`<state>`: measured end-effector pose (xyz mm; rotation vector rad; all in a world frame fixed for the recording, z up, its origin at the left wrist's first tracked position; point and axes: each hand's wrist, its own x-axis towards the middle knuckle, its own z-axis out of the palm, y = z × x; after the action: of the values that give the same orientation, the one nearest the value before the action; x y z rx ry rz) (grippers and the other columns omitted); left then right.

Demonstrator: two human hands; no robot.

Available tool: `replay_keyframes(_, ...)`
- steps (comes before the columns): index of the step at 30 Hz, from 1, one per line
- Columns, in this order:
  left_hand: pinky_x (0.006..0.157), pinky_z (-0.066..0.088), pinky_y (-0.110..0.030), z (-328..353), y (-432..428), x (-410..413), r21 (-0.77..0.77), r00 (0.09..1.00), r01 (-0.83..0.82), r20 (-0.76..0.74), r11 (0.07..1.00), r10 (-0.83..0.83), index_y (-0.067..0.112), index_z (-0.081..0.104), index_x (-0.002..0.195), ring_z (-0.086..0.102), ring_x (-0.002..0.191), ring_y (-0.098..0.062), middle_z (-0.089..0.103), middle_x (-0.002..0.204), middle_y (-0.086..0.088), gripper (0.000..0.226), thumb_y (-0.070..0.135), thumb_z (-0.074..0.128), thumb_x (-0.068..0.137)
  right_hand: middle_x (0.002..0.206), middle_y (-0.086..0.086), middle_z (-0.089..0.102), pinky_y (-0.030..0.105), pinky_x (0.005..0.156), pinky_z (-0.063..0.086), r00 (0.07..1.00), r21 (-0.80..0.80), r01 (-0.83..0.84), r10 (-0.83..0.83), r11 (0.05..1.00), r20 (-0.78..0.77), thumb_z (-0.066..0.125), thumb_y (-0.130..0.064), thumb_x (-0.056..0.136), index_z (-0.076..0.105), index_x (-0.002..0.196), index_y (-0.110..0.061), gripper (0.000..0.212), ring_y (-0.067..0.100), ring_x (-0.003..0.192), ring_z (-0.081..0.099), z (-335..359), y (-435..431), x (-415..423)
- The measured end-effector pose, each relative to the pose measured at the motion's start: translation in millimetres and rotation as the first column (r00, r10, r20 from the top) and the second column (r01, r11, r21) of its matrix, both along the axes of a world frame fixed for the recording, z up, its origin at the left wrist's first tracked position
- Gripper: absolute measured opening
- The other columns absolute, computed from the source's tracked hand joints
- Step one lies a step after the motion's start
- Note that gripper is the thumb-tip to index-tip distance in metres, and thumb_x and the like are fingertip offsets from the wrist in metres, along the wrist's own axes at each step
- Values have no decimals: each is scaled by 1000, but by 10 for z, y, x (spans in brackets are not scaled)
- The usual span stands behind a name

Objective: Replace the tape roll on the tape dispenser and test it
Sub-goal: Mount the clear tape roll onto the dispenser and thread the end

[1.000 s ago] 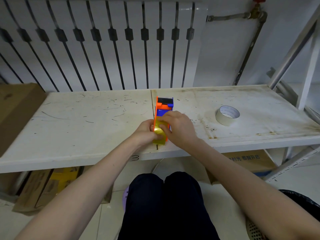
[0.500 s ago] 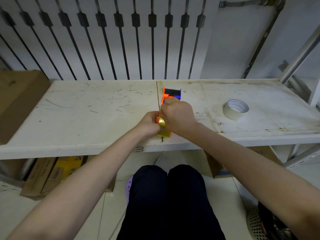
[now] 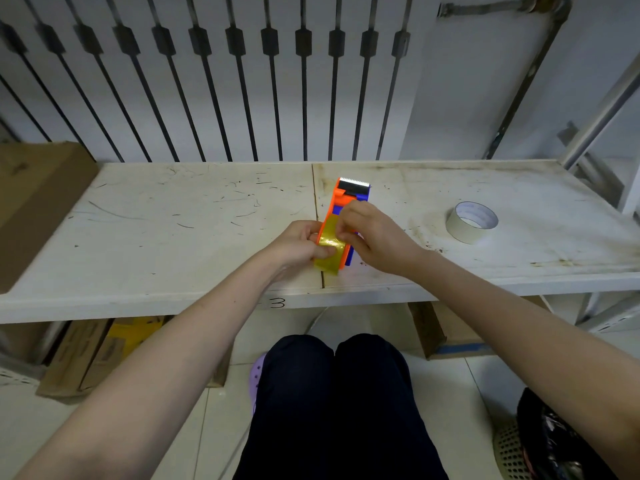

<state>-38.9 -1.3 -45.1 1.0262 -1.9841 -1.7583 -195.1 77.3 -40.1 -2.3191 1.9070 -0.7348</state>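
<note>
An orange and blue tape dispenser lies on the white shelf board, its toothed cutter pointing away from me. A yellowish clear tape roll sits in its near end. My left hand grips the roll from the left, thumb pressed on the tape. My right hand holds the dispenser's right side, fingertips touching the top of the roll. A second, whitish tape roll lies flat on the board to the right, apart from both hands.
A brown cardboard box rests on the board's left end. Metal shelf posts rise at the right. More boxes sit under the board. My knees are below its front edge.
My right hand has slid back from over the dispenser's middle, uncovering more of the tape roll. The camera view has tilted slightly; the dispenser stays in place.
</note>
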Motion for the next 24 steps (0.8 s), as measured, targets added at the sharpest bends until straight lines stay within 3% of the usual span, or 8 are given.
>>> replay_keyframes(5, 99, 46, -47, 10, -23, -21, -6, 999, -8, 31, 1000, 8, 6, 62, 109, 60, 94, -25, 65, 86, -6, 29, -3, 64, 81, 103, 3, 68, 33, 79, 52, 997, -76, 60, -56, 995, 49, 61, -18, 88, 63, 105, -13, 17, 18, 96, 61, -42, 56, -3)
replay_keyframes(9, 100, 47, -48, 1, -39, -27, -10, 999, -9, 50, 1000, 10, 4, 62, 112, 61, 94, -25, 65, 82, -2, 32, -1, 66, 80, 106, -3, 65, 41, 79, 55, 989, -38, 95, -90, 995, 115, 61, -19, 86, 50, 124, -16, 40, 17, 98, 61, -22, 76, 1)
replay_keyframes(11, 100, 47, -49, 15, -38, -31, -19, 998, -4, 59, 1000, 6, 4, 62, 110, 62, 95, -26, 65, 84, -5, 31, -1, 66, 80, 110, -1, 63, 41, 81, 53, 993, 6, 112, -112, 994, 32, 61, -25, 87, 47, 132, -18, 48, 18, 104, 57, 3, 38, 12)
replay_keyframes(13, 100, 48, -49, 27, -35, -33, -23, 998, 1, 58, 1000, 0, 7, 63, 105, 62, 96, -28, 66, 91, -11, 26, -2, 66, 81, 111, 4, 60, 41, 81, 52, 991, 36, 125, -122, 992, -61, 60, -31, 88, 54, 130, -19, 44, 20, 105, 53, 24, -11, 22)
replay_keyframes(17, 99, 48, -46, 13, -34, -14, -16, 998, 11, 68, 1000, -10, 6, 62, 108, 62, 97, -26, 66, 96, -11, 30, -3, 66, 80, 106, 3, 66, 40, 81, 53, 993, 4, 115, -115, 993, -5, 61, -22, 89, 69, 108, -19, 22, 19, 99, 59, 59, -44, -4)
replay_keyframes(24, 96, 48, -43, 13, -40, 5, -30, 997, 27, 76, 999, -25, 5, 61, 105, 59, 94, -25, 64, 95, -12, 29, -8, 64, 79, 105, -2, 67, 38, 76, 54, 988, 3, 12, -12, 1000, -156, 58, -21, 89, 70, 101, -19, 17, 16, 100, 60, 149, -69, -14)
